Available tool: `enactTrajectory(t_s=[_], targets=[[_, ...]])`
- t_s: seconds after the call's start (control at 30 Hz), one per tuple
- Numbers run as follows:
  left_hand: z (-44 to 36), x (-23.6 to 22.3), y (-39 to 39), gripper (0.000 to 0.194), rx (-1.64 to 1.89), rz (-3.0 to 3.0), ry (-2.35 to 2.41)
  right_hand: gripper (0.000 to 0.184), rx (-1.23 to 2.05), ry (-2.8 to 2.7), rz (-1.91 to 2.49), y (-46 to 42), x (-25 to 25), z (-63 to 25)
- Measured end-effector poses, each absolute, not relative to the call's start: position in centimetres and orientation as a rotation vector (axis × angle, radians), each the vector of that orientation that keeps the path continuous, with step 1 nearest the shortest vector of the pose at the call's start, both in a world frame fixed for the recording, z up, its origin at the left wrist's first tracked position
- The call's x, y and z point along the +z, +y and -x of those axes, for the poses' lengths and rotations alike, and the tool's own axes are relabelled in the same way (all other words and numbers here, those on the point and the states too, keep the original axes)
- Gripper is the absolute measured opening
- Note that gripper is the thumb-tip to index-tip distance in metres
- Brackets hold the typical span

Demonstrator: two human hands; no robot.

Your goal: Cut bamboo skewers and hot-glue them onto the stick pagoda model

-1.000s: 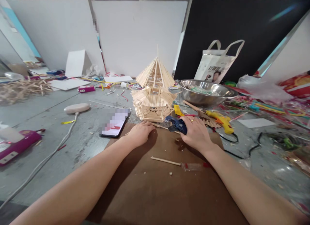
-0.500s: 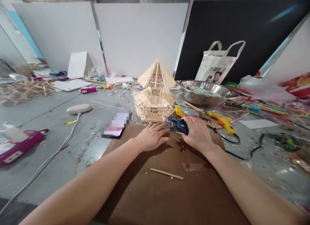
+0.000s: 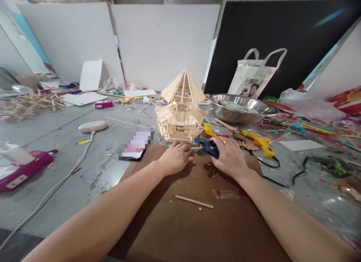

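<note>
In front of the pagoda model [image 3: 180, 117] of thin wooden sticks, my left hand [image 3: 175, 159] is closed on a short wooden stick [image 3: 195, 148]. Its right end reaches the jaws of a blue hand cutter [image 3: 209, 147], which my right hand [image 3: 231, 157] grips by the handles. Whether the jaws are closed on the wood I cannot tell. Both hands rest low over a brown board [image 3: 169, 232]. Nearer to me on the board lie a loose wooden stick [image 3: 194, 202] and a tiny offcut [image 3: 200, 209].
Left of the board lies a phone [image 3: 137, 143]; a white corded device [image 3: 93, 126] is farther left. A steel bowl [image 3: 242, 110], a yellow glue gun [image 3: 261, 142] and its black cord are at right. A clear plastic wrapper [image 3: 228, 194] lies on the board.
My left hand's fingers have gone from lying flat to closing on a stick. That stick now meets the cutter's jaws, and the cutter has turned slightly. My right hand keeps its grip.
</note>
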State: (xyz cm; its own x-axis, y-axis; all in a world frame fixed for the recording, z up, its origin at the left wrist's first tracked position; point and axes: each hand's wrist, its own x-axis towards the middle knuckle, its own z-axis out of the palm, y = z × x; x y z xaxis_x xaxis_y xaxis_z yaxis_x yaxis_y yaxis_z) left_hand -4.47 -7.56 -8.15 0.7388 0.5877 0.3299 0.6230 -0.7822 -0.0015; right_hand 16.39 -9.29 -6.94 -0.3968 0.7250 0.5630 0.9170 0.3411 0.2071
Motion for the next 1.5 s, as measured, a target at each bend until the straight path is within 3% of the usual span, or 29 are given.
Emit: enactTrajectory(t_s=[0.43,0.67,0.93,1.13,1.33,1.4,1.5], targets=[[5.9,-6.5,-8.8,0.031,-0.714,2.806,-1.226,0.044,-0.663,-1.989,1.201,-9.5,-6.5,-16.9],[6.2,-4.2,-9.6,0.033,-0.328,2.873,-1.392,0.048,-0.598,-1.935,1.168,-9.3,-6.9,-17.1],[6.7,-4.4,-10.2,0.028,0.164,3.021,-1.255,0.046,-0.642,-1.885,1.262,-9.3,-6.7,-17.0],[6.1,-3.6,-11.7,0.033,0.129,3.102,-1.105,0.048,-0.683,-1.955,1.236,-9.3,-6.9,-16.9],[4.9,-4.0,-12.6,0.069,0.099,3.23,-0.951,0.049,-0.673,-2.014,1.225,-9.5,-6.9,-16.9],[4.8,-4.2,-12.7,0.068,0.116,3.224,-0.955,0.049,-0.645,-2.044,1.229,-9.5,-6.9,-16.9],[4.7,-4.1,-12.6,0.05,0.198,3.228,-1.002,0.05,-0.627,-2.062,1.233,-9.5,-6.9,-17.0]])
